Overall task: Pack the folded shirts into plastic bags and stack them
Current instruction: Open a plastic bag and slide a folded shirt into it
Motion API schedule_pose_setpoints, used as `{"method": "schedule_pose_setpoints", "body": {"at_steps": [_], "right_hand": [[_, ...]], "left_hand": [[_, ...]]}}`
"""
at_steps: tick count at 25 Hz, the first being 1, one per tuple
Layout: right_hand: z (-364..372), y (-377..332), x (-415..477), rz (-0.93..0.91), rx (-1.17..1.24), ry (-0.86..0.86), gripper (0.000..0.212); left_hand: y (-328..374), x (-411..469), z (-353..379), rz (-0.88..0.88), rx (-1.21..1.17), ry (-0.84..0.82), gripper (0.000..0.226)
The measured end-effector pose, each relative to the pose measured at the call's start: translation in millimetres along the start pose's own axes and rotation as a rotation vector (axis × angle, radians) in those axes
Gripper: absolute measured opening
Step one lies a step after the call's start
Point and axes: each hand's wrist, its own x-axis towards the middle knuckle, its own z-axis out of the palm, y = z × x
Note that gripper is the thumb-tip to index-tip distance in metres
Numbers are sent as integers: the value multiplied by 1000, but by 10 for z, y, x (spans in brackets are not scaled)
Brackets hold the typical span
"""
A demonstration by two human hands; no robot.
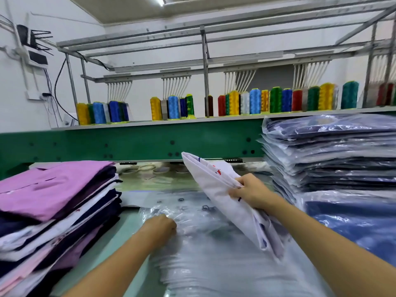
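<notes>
My right hand (250, 192) grips a folded white shirt (216, 183) with small red and blue marks, holding it tilted above the table. Below it lies a pile of clear plastic bags (205, 249). My left hand (160, 227) pinches the top bag near its left edge. A stack of folded shirts (53, 202) in pink, white and navy lies at the left. At the right stands a tall stack of bagged dark shirts (330, 155), with another bagged blue shirt (351, 219) in front of it.
A green embroidery machine beam (132, 142) runs across behind the table. Several coloured thread cones (255, 101) stand on the shelf above it. Rolls of tape (147, 168) lie under the beam. Cables and a router hang on the left wall.
</notes>
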Motion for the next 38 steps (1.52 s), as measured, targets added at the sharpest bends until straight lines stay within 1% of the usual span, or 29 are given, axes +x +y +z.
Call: {"method": "schedule_pose_setpoints", "body": {"at_steps": [2,3,5,7,10,12,13,14,16,19,20,22,25,28,29,30,32,34,35,36,38], "right_hand": [[-3,1,16,-75,-38,-50,14],[-7,-1,20,-117,-43,-72,15],[-23,-7,7,-176,-25,-128,13],[-40,25,-23,-183,-15,-190,15],[-54,138,-84,-185,-24,-258,26],[-77,221,-135,-204,-43,-283,37],[-89,254,-160,-210,-48,-290,41],[-104,278,-180,-217,-51,-293,44],[-121,314,-193,-229,-58,-287,46],[-124,384,-179,-244,-46,-268,39],[-122,415,-179,-249,-46,-268,35],[-94,483,-187,-266,-74,-270,31],[0,539,-213,-260,-153,-262,24],[53,535,-204,-257,-207,-262,27],[50,530,-193,-253,-220,-267,29],[40,520,-189,-243,-251,-269,31],[17,516,-161,-236,-353,-252,33],[-35,514,-151,-240,-437,-230,20],[-82,522,-151,-239,-474,-250,14],[-139,520,-161,-217,-522,-303,16],[-237,521,-198,-115,-630,-443,29]], "left_hand": [[-3,32,-14,-71,86,-11,23],[-13,59,-3,-98,54,0,21],[-15,95,3,-150,-110,54,19],[-5,135,-29,-222,-337,117,20],[27,205,-157,-348,-759,169,18],[-18,284,-229,-371,-968,227,13],[-49,312,-270,-367,-1050,242,18],[-74,332,-319,-356,-1099,241,18],[-108,366,-422,-346,-1125,257,18],[-131,476,-525,-394,-1207,329,28],[-134,508,-553,-404,-1208,349,31],[-138,553,-590,-410,-1119,398,31],[-100,570,-636,-448,-856,495,29],[-15,580,-664,-477,-671,549,29],[12,576,-672,-439,-633,551,30],[29,576,-671,-359,-574,531,29],[37,549,-672,-176,-404,442,26],[25,492,-687,-80,-287,364,24],[14,464,-684,-55,-254,344,23],[4,431,-680,-40,-237,331,24],[3,354,-652,-23,-257,325,24]]}}
